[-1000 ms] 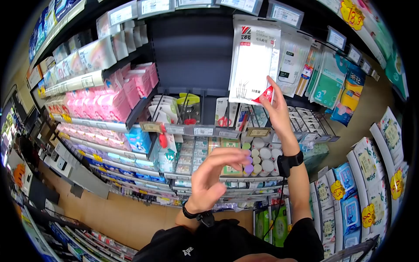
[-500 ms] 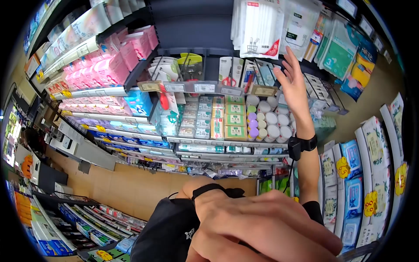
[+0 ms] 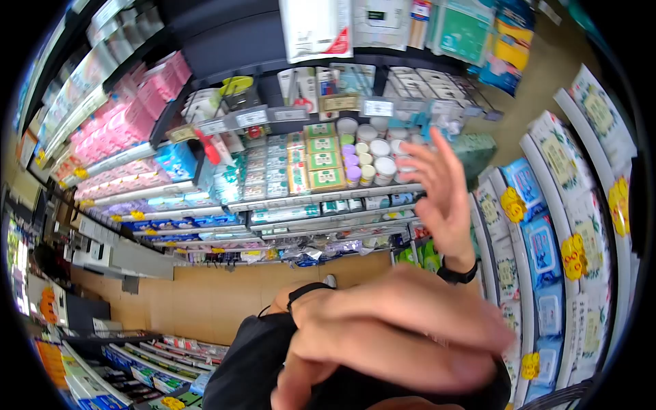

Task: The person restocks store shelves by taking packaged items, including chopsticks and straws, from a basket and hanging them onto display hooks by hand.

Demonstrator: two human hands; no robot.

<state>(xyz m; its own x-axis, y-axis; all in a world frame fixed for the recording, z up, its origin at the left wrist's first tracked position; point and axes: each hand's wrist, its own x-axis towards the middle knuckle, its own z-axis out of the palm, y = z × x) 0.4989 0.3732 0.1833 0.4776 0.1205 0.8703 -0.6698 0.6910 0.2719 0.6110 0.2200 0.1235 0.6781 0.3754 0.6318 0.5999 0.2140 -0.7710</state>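
Note:
Close to the camera, my left hand [image 3: 389, 328] is large and blurred, its fingers apart and stretched to the right, holding nothing. My right hand [image 3: 441, 195] is raised above and behind it with fingers spread and nothing in them. It is in front of the shelf, nearest the round white-lidded containers [image 3: 385, 166]. Left of these stand small green and tan boxes [image 3: 324, 161]. The white straw pack with a red corner [image 3: 316, 27] hangs at the top, apart from both hands.
Pink packs [image 3: 123, 123] fill the left shelves. Blue wipe packs [image 3: 541, 249] with yellow price tags line the right shelf. A rail of price labels [image 3: 287, 114] crosses below the hooks. Tan floor [image 3: 198, 301] lies at lower left, beside a low rack of goods [image 3: 147, 365].
My right hand has come down from the straw pack and away from it. My left hand has moved close to the camera. The view has tilted downward.

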